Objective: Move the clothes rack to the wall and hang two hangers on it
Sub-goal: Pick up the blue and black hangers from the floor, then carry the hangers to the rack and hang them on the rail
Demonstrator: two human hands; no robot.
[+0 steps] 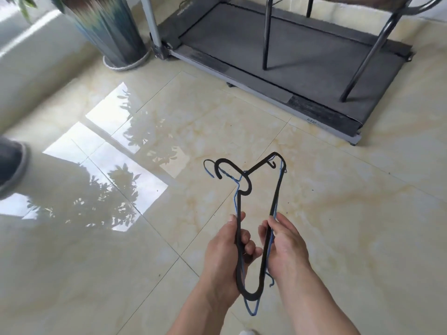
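Note:
Two hangers are held together over the tiled floor: a thick black plastic hanger (278, 189) and, behind it, a thin blue wire hanger (251, 308). Their hooks point away from me to the upper left. My left hand (225, 252) grips the left arm of the black hanger. My right hand (285, 245) grips the right arm, where the blue wire runs alongside. Dark metal tube legs (266, 32), possibly the clothes rack, stand on the treadmill at the top; their upper part is cut off.
A grey treadmill (302, 59) lies flat on the floor ahead. A tall patterned plant pot (108, 27) stands at the upper left. A shoe (12, 163) shows at the left edge. Glossy beige tiles (362, 213) reflect window light at the left.

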